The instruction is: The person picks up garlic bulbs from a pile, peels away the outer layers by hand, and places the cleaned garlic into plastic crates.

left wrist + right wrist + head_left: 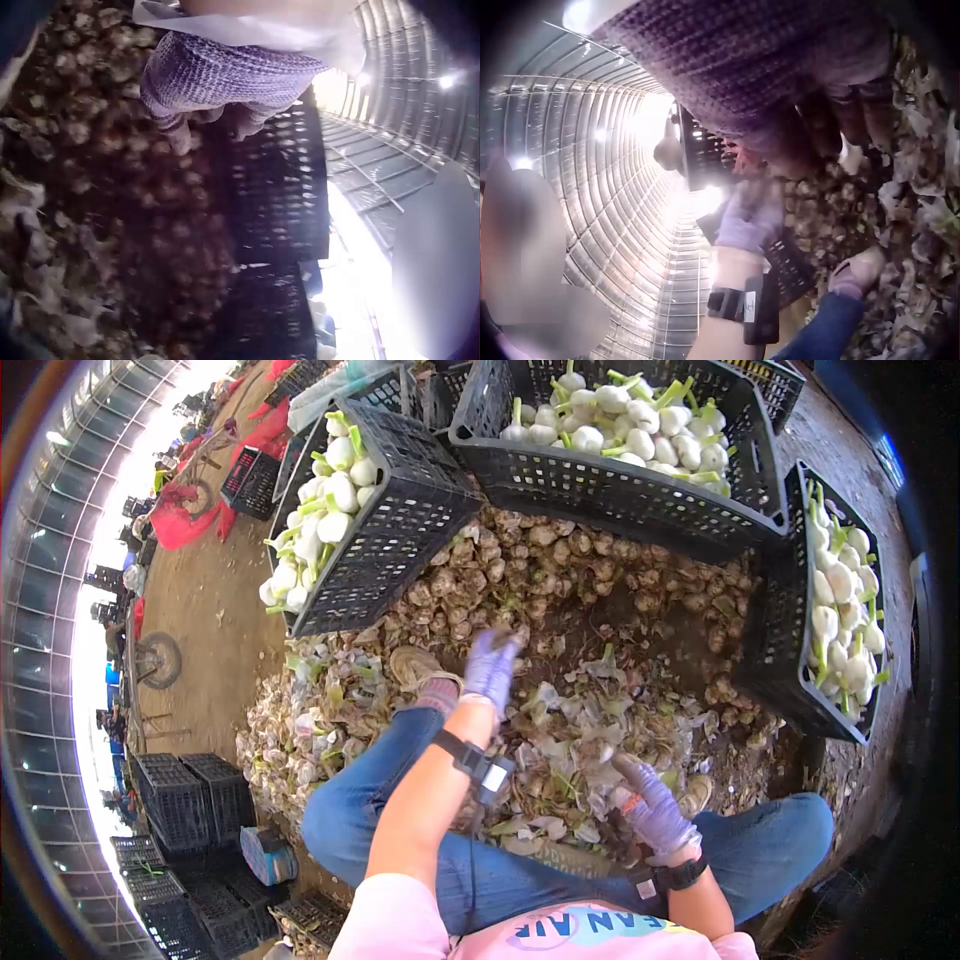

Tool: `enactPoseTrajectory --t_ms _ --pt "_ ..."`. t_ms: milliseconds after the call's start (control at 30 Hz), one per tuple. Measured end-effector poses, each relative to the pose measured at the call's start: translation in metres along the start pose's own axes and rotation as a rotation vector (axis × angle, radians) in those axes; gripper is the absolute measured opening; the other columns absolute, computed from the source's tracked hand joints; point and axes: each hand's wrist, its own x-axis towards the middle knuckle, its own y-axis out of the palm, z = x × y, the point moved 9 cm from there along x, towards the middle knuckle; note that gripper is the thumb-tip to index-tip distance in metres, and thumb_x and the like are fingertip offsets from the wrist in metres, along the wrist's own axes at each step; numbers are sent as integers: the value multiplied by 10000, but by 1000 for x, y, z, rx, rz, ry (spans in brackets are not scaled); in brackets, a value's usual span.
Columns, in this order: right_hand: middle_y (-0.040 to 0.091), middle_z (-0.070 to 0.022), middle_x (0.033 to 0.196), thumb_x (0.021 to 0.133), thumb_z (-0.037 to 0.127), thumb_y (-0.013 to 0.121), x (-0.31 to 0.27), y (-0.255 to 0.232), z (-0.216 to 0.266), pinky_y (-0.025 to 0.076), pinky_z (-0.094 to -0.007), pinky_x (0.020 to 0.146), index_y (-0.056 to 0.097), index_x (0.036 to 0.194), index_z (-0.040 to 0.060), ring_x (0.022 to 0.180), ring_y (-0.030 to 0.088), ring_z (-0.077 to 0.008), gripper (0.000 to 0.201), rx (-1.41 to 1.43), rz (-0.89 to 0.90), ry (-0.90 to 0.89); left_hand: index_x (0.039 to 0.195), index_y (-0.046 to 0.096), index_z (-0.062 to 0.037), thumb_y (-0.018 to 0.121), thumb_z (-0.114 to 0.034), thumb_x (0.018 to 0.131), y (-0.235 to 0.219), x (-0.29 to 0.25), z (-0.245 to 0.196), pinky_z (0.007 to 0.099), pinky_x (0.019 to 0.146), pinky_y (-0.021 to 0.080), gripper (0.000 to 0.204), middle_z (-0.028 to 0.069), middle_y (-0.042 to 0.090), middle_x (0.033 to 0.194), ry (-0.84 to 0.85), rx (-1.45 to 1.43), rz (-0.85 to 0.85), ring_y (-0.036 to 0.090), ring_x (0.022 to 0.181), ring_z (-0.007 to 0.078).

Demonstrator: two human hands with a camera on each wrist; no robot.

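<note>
My left hand point(490, 668), in a purple knit glove, reaches over the heap of brown garlic bulbs point(455, 590). In the left wrist view its thumb and fingers point(180, 139) hang apart over that heap, with no bulb visible between them. The right hand point(658, 810), gloved alike, is low above the peelings point(560, 750) between the legs. An orange-red object point(744, 159) shows at its thumb side, held against the palm; its kind I cannot tell, as the glove hides most of it. The glove's fingertips look dirty brown.
Black crates of trimmed white garlic stand left point(390, 530), ahead point(620, 485) and right point(780, 610) of the heap. Bent legs in jeans point(375, 780) frame the peelings. Stacked black crates point(190, 800) and a wheel point(158, 660) are farther left.
</note>
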Motion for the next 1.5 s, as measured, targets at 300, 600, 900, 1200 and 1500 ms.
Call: enactPoseTrajectory --t_ms 300,600,900,1200,1500 --pt "610 -84 1074 918 135 499 31 13 -48 431 -278 874 544 1161 10 1019 558 -160 277 282 146 554 1327 411 -76 652 -291 810 -121 149 -3 337 936 398 610 177 458 1315 44 351 -448 500 1125 260" --pt "621 -65 886 861 57 531 37 9 -47 455 -257 747 578 1110 -4 828 566 -131 260 365 -56 367 1176 468 -29 791 -308 669 -71 115 -29 406 925 417 663 203 501 1180 98 562 -498 511 1060 324" --pt "570 -104 1011 832 105 595 24 -26 65 450 -293 792 509 1205 -24 905 551 -187 403 111 -277 -200 1324 357 -96 795 -42 616 122 -87 -85 375 829 519 834 131 560 1089 -39 -694 538 579 972 260" --pt "602 -23 960 894 306 575 -40 -26 120 463 -235 735 550 1104 31 851 563 -88 347 737 -335 -162 1241 433 -137 844 -120 587 130 -251 -168 357 907 458 774 95 418 1252 847 148 636 479 1144 261" --pt "631 -26 949 836 127 646 -72 -19 129 492 -249 734 586 1052 19 839 589 -97 249 795 -215 -151 1186 450 -139 774 33 616 113 -299 -164 371 903 456 678 130 436 1228 867 221 520 484 1119 278"
